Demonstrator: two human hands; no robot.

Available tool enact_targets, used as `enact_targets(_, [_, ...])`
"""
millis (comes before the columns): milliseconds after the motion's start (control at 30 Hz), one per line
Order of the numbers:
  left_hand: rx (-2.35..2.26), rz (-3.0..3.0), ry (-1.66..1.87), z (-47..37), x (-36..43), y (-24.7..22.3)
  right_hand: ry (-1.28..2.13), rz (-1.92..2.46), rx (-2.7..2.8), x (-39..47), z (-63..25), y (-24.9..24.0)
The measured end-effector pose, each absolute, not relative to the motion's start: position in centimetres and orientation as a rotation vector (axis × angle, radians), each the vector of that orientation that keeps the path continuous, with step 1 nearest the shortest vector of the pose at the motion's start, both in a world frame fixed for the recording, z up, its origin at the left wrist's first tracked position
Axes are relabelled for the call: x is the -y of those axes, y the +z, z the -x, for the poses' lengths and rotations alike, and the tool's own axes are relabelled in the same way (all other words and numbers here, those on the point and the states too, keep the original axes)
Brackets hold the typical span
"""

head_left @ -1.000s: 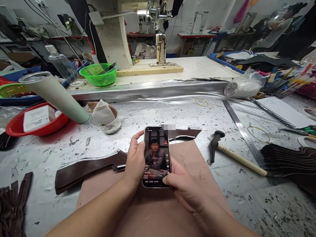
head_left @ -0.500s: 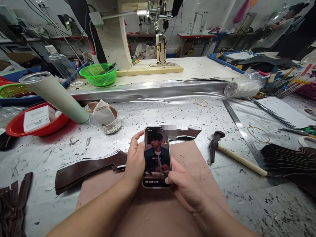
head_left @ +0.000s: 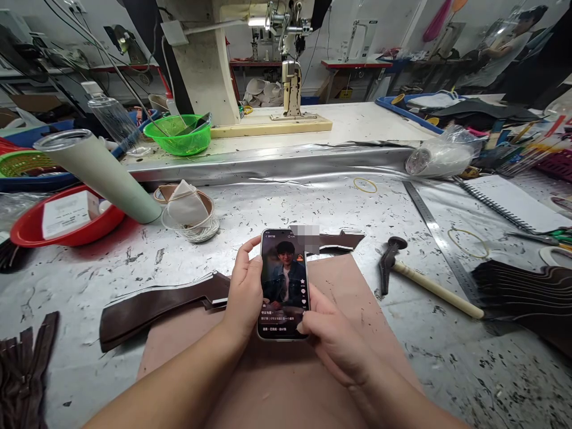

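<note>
Between my two hands, a smartphone [head_left: 282, 286] is held upright with its screen facing me; a video of a person plays on it, with icons and text along the right and lower parts. My left hand [head_left: 245, 289] grips the phone's left edge, thumb along the side. My right hand [head_left: 333, 333] grips its lower right edge, with the thumb over the screen's bottom right corner. Under the phone and my forearms lies a pinkish-brown board [head_left: 268, 390]. Dark brown leather pieces [head_left: 161, 307] lie partly on the board, left of my left hand.
A hammer [head_left: 438, 290] and a steel ruler [head_left: 435, 229] lie on the right, beside stacked brown leather strips [head_left: 531, 298]. To the left stand a red basin [head_left: 67, 232], a pale tumbler [head_left: 107, 179] and a cord coil [head_left: 196, 232]. Behind is a sewing machine [head_left: 292, 89].
On the phone screen, the picture has changed and icons and extra text lines now show. My right thumb has shifted very slightly; both hands otherwise keep their hold.
</note>
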State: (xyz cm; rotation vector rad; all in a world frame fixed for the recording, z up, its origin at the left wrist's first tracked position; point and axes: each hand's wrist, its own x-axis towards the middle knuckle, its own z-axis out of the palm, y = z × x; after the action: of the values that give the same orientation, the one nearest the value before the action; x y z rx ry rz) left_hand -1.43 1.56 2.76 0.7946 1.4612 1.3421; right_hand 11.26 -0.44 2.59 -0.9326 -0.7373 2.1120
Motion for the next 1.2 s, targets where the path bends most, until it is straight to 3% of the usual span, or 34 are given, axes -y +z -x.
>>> enact_targets(1200, [-1.445,-0.807,1.351,1.52,-1.74,2.14,2.092,0.839,0.609,0.66,-11.32,1.54])
